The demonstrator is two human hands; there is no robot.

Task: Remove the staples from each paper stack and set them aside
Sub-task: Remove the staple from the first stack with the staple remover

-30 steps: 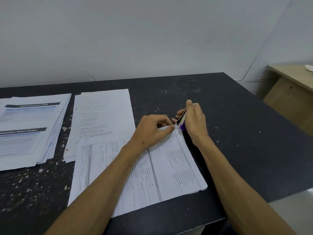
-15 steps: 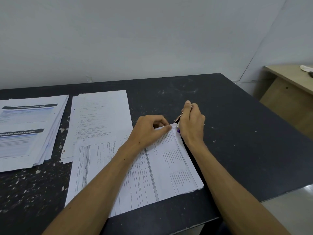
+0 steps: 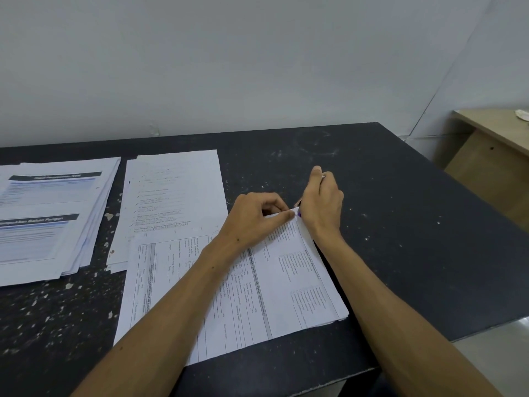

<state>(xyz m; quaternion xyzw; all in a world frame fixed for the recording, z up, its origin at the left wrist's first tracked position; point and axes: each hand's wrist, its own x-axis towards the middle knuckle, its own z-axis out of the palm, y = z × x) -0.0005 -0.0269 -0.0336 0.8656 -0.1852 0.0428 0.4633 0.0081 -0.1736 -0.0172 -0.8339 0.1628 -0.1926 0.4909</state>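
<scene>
Left hand point(image 3: 252, 217) has its fingers curled, pinching the far right corner of the white printed form stack point(image 3: 266, 293) that lies on the speckled black tabletop point(image 3: 400, 224) at the near edge. Right hand point(image 3: 322, 206) is clenched round a small purple-and-metal tool point(image 3: 298, 209), mostly hidden, its tip at that same corner. Two more white paper stacks point(image 3: 171, 196) lie to the left.

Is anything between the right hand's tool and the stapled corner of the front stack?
Nothing visible. The right hand holds the tool at the front stack's far corner, which the left hand pinches. The staple itself is hidden.
</scene>
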